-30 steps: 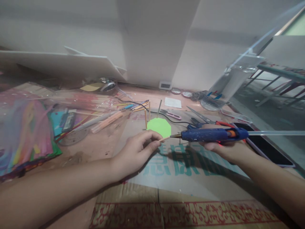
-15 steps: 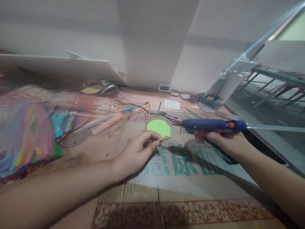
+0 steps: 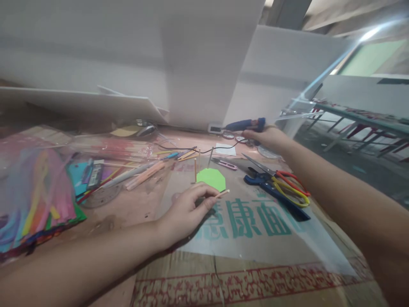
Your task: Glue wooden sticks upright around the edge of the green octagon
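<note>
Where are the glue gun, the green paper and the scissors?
glue gun (image 3: pixel 244 125), head view, on its blue barrel.
green paper (image 3: pixel 211 179), head view, middle of the sheet.
scissors (image 3: pixel 289 183), head view, on the looped handles.

The left hand (image 3: pixel 188 209) rests low with its forearm stretched in from the lower left, thumb and forefinger pinched together (the other fingers loosely curled). The right arm reaches far forward, nearly straight, its right hand (image 3: pixel 266 137) closed in a grip.

Bare forearms, apparently no sleeves
</note>
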`<action>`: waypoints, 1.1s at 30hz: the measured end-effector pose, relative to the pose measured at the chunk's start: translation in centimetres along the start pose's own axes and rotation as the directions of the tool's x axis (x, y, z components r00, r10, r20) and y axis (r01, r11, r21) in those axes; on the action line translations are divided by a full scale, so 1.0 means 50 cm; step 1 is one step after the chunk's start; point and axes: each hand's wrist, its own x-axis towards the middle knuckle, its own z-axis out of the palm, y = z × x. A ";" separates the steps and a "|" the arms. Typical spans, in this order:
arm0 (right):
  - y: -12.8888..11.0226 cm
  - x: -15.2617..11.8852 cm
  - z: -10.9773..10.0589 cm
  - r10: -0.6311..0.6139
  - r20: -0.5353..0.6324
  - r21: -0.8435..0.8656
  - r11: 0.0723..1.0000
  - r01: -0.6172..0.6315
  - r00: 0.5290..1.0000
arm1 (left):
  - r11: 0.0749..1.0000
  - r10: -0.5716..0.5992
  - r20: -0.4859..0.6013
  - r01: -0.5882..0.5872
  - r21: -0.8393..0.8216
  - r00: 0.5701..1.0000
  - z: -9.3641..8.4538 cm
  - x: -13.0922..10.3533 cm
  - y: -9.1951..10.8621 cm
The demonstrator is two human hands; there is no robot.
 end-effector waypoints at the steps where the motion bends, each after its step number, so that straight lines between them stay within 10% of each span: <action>1: 0.012 0.019 0.013 0.020 0.024 -0.007 1.000 -0.020 1.000 | 1.000 -0.009 0.004 0.009 0.008 1.000 -0.001 0.000 0.001; 11: 0.134 0.059 0.105 0.166 0.184 -0.029 0.986 -0.163 0.969 | 1.000 0.017 0.023 -0.017 0.001 1.000 0.004 0.003 -0.008; 33: 0.120 0.087 0.122 0.125 0.275 -0.224 0.972 -0.063 0.953 | 0.999 -0.045 0.032 0.046 -0.024 0.998 0.002 0.003 0.000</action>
